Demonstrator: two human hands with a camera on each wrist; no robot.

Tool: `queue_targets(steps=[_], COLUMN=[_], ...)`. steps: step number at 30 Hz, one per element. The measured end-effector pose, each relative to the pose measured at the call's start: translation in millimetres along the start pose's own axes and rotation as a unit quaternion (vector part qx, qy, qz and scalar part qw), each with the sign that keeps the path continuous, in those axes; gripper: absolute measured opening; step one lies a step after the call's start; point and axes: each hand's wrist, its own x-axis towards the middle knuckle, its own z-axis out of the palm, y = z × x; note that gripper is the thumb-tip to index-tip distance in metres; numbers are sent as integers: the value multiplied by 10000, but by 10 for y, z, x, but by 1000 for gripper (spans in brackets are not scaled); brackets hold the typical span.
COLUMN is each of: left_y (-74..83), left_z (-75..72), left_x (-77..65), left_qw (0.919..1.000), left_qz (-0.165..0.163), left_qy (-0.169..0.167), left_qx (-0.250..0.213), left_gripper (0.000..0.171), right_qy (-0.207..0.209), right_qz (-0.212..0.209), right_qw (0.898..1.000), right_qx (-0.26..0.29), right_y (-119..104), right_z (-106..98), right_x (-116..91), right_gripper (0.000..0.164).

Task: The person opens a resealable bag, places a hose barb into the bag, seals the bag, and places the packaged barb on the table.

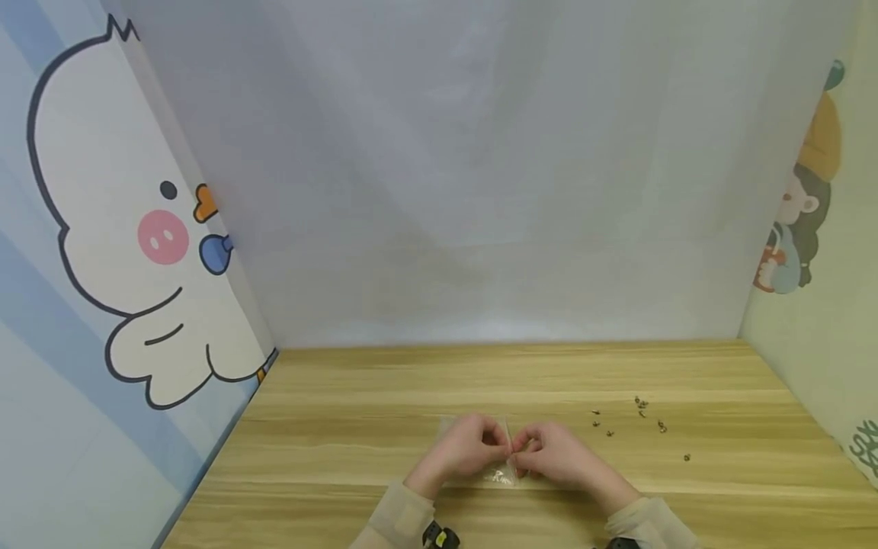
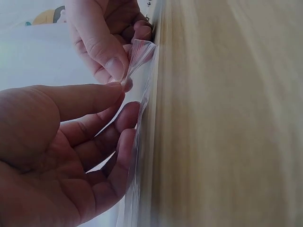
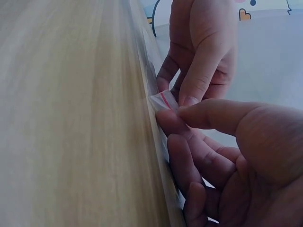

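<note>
A clear plastic zip bag point(image 1: 503, 477) lies low over the wooden table, its red seal line point(image 3: 166, 100) showing at the mouth in the right wrist view. My left hand point(image 1: 473, 446) pinches the bag's mouth between thumb and forefinger, the other fingers loosely bent beneath. Right beside it, my right hand point(image 1: 552, 455) pinches the same edge, thumb on top. In the left wrist view the bag's film point(image 2: 142, 53) bunches up where the fingertips of both hands meet. Part of the bag is hidden under the left hand.
Several small dark metal pieces point(image 1: 641, 404) lie scattered on the table point(image 1: 384, 381), right of the hands. A pale grey curtain-like backdrop point(image 1: 480, 191) rises behind the table. Side panels with cartoon prints, a white bird point(image 1: 103, 191) on the left, flank it.
</note>
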Motion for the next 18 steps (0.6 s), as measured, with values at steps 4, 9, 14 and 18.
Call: queue_targets(steps=[4, 9, 14, 18], left_y=[-1, -7, -13, -9], left_z=[-6, -9, -8, -16], left_x=[0, 3, 0, -15], left_qw=[9999, 9997, 9995, 9994], left_qz=[104, 177, 263, 292], left_qy=[-87, -172, -166, -194], left_qx=[-1, 16, 60, 61], left_gripper=[16, 16, 15, 15], right_qy=[9, 2, 29, 50], right_qz=[33, 70, 41, 27], right_qw=[10000, 10000, 9999, 9999], right_qx=[-13, -56, -102, -123], right_y=[-11, -23, -36, -22], right_z=[0, -3, 6, 18], right_x=[0, -13, -19, -17], right_gripper=[10, 10, 11, 11])
